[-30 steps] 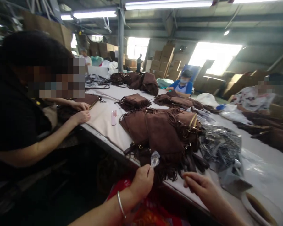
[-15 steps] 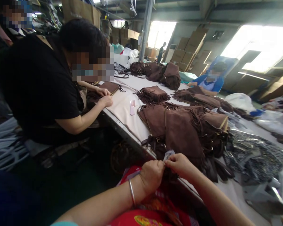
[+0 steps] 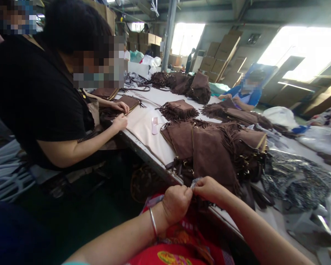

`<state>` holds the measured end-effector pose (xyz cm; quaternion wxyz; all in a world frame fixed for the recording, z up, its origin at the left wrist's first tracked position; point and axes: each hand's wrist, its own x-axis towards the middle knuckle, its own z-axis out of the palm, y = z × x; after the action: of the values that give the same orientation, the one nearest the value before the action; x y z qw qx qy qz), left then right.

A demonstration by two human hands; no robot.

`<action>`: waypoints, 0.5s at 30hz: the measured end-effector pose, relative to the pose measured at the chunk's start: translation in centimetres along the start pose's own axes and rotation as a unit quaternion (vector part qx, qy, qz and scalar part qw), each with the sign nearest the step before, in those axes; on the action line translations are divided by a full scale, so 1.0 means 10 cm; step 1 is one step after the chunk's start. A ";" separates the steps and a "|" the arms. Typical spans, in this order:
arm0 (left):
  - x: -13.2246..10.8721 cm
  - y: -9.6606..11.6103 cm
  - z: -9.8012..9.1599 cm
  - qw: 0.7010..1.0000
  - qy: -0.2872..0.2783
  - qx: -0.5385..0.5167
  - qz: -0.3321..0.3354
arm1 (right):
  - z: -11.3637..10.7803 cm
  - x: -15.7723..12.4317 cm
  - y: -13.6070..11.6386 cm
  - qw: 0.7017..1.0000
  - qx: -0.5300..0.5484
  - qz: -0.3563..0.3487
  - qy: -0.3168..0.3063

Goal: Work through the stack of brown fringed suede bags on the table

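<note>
My left hand [image 3: 177,203] is closed in a fist at the table's near edge, a bangle around its wrist. Right against it, my right hand [image 3: 209,189] pinches with thumb and fingertips. Between the two hands shows a small crumpled piece of clear plastic [image 3: 195,182]; my right fingers hold it, and whatever lies inside the left fist is hidden. Just beyond, several brown fringed bags [image 3: 213,158] with zips and metal rings lie heaped on the table. Under my forearms is a red printed covering or bag [image 3: 165,254].
A pink comb [image 3: 155,126] lies on the pale table cover [image 3: 142,125]. Silvery clear plastic [image 3: 298,180] is at right. On the left, a co-worker in black [image 3: 41,99] handles a brown bag [image 3: 128,102]. Another person in blue [image 3: 255,96] sits across the table.
The co-worker on the left has leaned further left and the elbow has shifted with the body. My hands stay together in nearly the same place, the right slightly higher.
</note>
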<state>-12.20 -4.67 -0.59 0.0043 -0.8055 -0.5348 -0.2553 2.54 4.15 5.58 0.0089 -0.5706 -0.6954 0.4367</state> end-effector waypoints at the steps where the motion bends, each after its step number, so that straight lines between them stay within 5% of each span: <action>1: 0.01 0.00 0.00 1.000 0.000 -0.011 -0.002 | 0.02 -0.04 0.03 1.000 0.007 -0.001 0.003; 6: 0.05 0.06 -0.01 0.990 0.002 -0.104 -0.095 | 0.29 -0.31 0.23 0.982 0.175 0.017 0.069; 10: 0.07 0.15 -0.03 0.958 -0.005 -0.226 -0.174 | 0.54 -0.45 0.31 0.904 0.413 0.061 0.085; 12: 0.08 0.20 -0.04 0.921 -0.013 -0.315 -0.228 | 0.60 -0.48 0.32 0.878 0.464 0.066 0.094; 15: 0.11 0.24 -0.06 0.820 -0.045 -0.470 -0.323 | 0.62 -0.50 0.32 0.889 0.440 0.041 0.122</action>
<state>-10.07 -4.95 1.02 -0.4820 -0.5012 -0.5789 -0.4258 3.64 -3.65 2.23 0.3260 -0.5847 -0.4015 0.6249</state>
